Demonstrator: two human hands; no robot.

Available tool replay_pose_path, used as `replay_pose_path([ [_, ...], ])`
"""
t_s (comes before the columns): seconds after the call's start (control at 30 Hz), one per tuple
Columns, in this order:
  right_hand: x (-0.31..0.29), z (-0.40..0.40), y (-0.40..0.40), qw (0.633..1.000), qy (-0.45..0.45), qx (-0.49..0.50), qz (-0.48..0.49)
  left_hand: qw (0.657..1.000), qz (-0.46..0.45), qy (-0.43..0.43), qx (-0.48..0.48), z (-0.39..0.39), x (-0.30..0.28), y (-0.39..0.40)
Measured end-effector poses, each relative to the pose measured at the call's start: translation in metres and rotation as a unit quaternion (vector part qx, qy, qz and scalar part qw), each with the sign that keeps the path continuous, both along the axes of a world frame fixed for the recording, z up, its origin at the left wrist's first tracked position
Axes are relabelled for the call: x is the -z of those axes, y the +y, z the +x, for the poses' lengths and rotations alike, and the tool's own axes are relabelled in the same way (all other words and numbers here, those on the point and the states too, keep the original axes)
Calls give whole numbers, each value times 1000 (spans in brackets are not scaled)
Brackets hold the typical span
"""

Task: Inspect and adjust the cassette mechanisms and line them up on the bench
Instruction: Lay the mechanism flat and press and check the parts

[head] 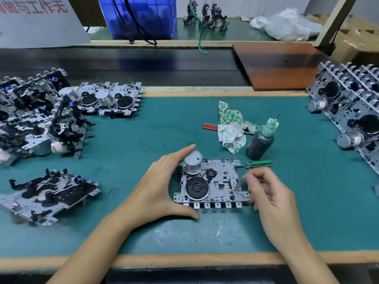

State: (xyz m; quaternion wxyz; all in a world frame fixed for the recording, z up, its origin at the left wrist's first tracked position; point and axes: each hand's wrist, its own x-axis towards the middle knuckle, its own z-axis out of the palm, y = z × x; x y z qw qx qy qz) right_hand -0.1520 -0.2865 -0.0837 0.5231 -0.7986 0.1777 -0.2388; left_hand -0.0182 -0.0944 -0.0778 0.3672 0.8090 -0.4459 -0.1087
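Observation:
A silver cassette mechanism (220,182) lies flat on the green mat in front of me, with a black flywheel and a round silver motor (192,161) on top. My left hand (162,185) cups its left side, fingers over the motor and thumb at the front edge. My right hand (266,191) rests at its right edge with fingers curled against the frame. A row of mechanisms (352,103) leans at the far right. A pile of mechanisms (34,117) sits at the left, one (110,99) lies behind it, another (47,193) lies nearer.
A dark oil bottle with a green needle cap (260,140), a crumpled green-and-white rag (231,128), a red-handled tool (211,126) and a green-handled screwdriver (258,163) lie behind the mechanism. A brown board (281,64), blue crate (141,15) and plastic bags (287,23) stand farther back.

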Motion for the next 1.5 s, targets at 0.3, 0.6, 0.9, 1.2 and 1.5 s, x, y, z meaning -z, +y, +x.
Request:
replay_pose_path([
  [0.3,-13,0,-1,995,-33,-38,-85,1000,-1,4,9,0,1,0],
  [0.6,-52,37,-21,808,219,-301,-457,999,-6,-29,16,-1,5,-1],
  [0.9,-61,58,-11,761,181,-282,-556,993,-78,85,-20,-3,10,-1],
  [1.2,-55,45,9,861,34,-452,231,756,-190,625,43,8,-13,-15],
  [1.5,-43,56,9,936,37,-323,139,570,-357,717,187,9,-17,-23],
])
